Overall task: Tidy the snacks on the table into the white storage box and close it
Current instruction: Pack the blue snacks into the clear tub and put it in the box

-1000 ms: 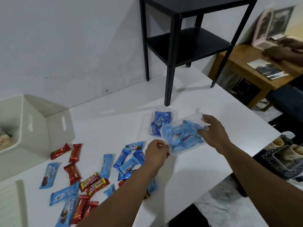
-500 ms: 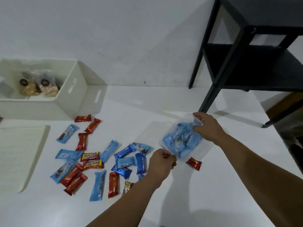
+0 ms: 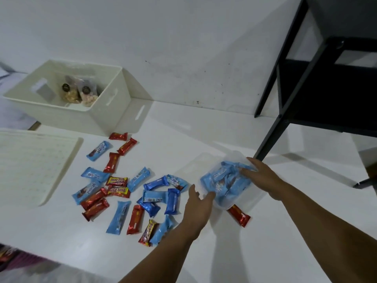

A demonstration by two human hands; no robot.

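Left hand (image 3: 199, 209) open, right hand (image 3: 263, 177) spread — fingers straight

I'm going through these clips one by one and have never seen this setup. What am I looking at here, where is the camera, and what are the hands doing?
There is no robot: a person wears a camera on the head, looking down at their own two bare hands. On the white table lie scattered snack bars in blue, red and yellow wrappers. At the back left stands the open white storage box with two snack bags inside; its lid lies flat beside it. The left hand and right hand hold a clear tub full of blue bars between them, fingers fairly straight. A black shelf stands at the right.
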